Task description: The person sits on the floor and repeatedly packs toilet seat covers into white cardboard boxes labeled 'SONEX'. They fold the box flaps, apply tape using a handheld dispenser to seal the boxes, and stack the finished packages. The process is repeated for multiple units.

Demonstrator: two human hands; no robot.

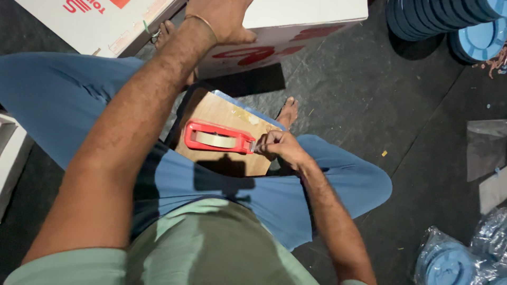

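dark floor (369, 89), hands (277, 145) perhaps pinching tape

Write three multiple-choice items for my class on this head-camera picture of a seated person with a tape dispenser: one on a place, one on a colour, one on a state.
1. Where does the red plastic tape dispenser lie?
A. on the small wooden board over the person's lap
B. on the white cardboard box
C. on the dark floor

2. What colour are the round stacked discs at top right?
A. red
B. blue
C. green

3. What is the left hand doing?
A. gripping the dispenser
B. hanging free
C. resting on the white box

Answers:
1 A, the dispenser lies flat on the board between the knees.
2 B, the stack is plainly blue.
3 C, the left palm presses on the box top, while the right hand pinches at the dispenser's end.
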